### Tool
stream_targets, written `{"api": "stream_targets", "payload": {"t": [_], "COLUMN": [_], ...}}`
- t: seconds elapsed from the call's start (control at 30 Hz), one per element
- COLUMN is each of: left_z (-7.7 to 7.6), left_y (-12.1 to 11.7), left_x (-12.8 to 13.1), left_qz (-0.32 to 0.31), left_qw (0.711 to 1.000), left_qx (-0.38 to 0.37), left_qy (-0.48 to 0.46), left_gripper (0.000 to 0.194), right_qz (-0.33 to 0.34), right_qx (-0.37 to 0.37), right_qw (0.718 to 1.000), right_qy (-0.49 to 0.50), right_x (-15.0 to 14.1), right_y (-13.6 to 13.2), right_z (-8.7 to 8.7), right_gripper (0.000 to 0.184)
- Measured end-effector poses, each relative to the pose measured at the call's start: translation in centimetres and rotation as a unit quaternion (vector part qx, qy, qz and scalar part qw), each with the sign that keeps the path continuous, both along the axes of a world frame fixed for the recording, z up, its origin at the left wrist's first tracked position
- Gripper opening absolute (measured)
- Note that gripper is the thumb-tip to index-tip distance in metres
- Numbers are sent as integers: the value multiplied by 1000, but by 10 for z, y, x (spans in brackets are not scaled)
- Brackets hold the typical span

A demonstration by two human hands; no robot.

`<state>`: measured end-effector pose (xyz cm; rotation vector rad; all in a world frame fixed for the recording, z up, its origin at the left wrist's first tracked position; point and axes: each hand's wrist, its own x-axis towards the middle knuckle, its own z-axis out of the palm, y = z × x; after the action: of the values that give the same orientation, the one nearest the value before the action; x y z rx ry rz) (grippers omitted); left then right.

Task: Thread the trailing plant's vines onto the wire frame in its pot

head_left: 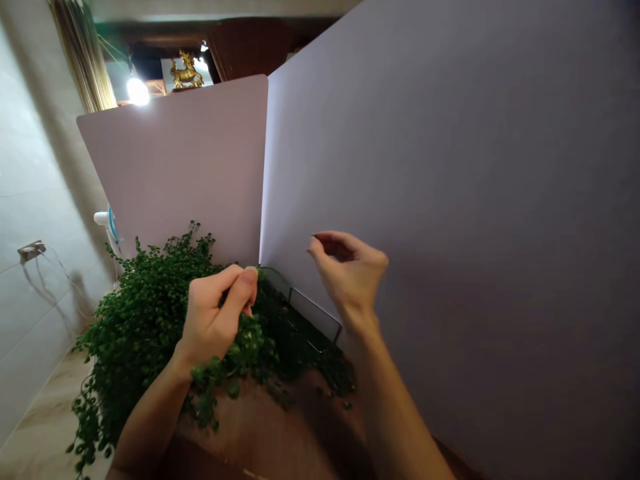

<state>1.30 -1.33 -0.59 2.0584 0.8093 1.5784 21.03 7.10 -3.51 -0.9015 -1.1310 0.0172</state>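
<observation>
A leafy green trailing plant (145, 313) with small round leaves spreads over the left side and middle of the wooden table (255, 420). In front of it, my left hand (215, 313) is closed, thumb pressed against the curled fingers at a thin green stem. Leafy strands (250, 347) show just below that hand. My right hand (353, 273) is raised to the right, apart from the left, with thumb and forefinger pinched together. A tiny dark speck shows at its fingertips, too small to name.
Pale upright panels (200, 160) meet in a corner behind the plant, and one (450, 200) fills the right side. A thin metal wire frame (315, 320) stands near the right wrist. Beyond are a lit bulb (138, 91), a golden figurine (187, 71) and a wall socket (31, 251) with cords.
</observation>
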Motion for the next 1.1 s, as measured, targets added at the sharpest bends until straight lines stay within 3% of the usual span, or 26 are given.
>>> {"api": "stream_targets", "payload": {"t": [0.13,0.27,0.37,0.43,0.5,0.57,0.63,0.67,0.8,1.1], "left_z": [1,-3,-6,-7,-8,-8,-8,-8,-7,-11], "left_y": [4,23,33,36,36,36,34,33,28,27], "left_x": [-3,0,1,2,2,4,5,5,6,10], "left_qz": [-30,-46,-31,-27,-25,-22,-19,-19,-23,-45], "left_qw": [997,995,995,995,996,996,997,997,997,996], "left_qx": [-38,-75,-88,-93,-89,-81,-75,-73,-71,-72], "left_qy": [-64,-44,-16,-13,-14,-8,0,3,8,15], "left_gripper": [40,40,41,42,42,42,42,41,41,40], "right_qz": [22,16,-9,42,140,240,260,246,202,201], "right_qx": [-96,-130,-108,-70,-58,-100,-128,-126,-44,69], "right_qw": [991,963,963,978,974,934,900,898,938,966], "right_qy": [-90,-236,-247,-193,-169,-247,-325,-341,-278,-149], "right_x": [24,18,7,1,-4,-9,-13,-16,-25,-38], "right_y": [4,0,-14,-33,-55,-72,-78,-77,-62,-44], "right_z": [-3,-3,4,13,23,31,34,34,26,17], "right_gripper": [21,30,34,35,35,36,37,36,22,14]}}
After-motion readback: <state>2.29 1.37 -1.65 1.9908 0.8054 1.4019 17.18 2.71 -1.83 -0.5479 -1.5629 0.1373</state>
